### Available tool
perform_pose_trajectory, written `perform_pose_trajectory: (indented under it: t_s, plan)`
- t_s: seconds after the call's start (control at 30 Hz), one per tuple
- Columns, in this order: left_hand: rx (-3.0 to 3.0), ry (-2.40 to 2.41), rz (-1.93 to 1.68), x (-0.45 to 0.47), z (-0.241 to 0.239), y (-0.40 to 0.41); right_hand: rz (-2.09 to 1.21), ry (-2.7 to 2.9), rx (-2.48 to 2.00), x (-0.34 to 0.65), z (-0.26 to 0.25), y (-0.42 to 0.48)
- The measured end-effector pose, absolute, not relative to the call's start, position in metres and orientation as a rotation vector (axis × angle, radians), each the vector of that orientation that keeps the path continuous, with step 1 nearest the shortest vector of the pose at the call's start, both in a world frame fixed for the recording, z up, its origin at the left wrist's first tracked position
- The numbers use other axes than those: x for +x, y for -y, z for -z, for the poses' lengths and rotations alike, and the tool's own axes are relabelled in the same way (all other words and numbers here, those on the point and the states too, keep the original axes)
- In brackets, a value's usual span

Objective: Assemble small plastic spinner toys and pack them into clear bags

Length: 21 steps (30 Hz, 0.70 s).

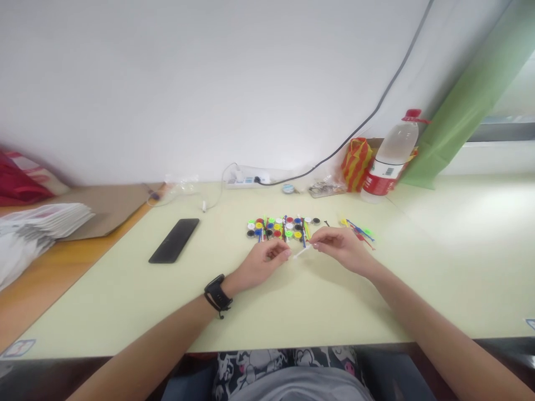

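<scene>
My right hand pinches one end of a thin white plastic stick between thumb and fingers. The stick slants down toward my left hand, whose thumb and fingers are pressed together just short of its other end. Whether anything small sits in that left pinch, I cannot make out. Beyond both hands lie rows of small round discs in white, black, red, yellow, blue and green, with coloured sticks laid across them. Past my right hand is a loose bunch of coloured sticks, partly hidden by it.
A black phone-like slab lies left on the pale table. Along the wall are a power strip with cables, a round tin-like item, a clear packet and a large water bottle. Stacked paper sits far left.
</scene>
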<state>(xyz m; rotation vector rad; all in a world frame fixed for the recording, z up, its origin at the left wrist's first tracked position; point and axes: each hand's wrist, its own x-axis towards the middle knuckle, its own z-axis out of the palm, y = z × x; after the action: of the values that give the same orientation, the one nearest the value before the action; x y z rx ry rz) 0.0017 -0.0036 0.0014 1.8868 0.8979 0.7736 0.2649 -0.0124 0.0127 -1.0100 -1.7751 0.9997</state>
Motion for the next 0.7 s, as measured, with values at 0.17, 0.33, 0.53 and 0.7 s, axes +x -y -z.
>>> perform_pose_trajectory:
  t_s: [0.17, 0.33, 0.53, 0.7]
  plan:
    - [1.963, -0.890, -0.723, 0.002, -0.005, 0.007, -1.084, 1.729, -1.018, 0.259, -0.011, 0.014]
    - [1.983, -0.856, -0.661, 0.001, -0.006, 0.009, -1.222, 1.610, -0.936, 0.252, -0.010, 0.016]
    - [1.901, -0.910, -0.778, 0.001, -0.002, 0.004, -1.231, 1.641, -0.953, 0.255, -0.015, 0.020]
    - [1.878, -0.883, -0.751, 0.000, -0.002, 0.004, -1.357, 1.904, -0.817, 0.249, -0.021, 0.028]
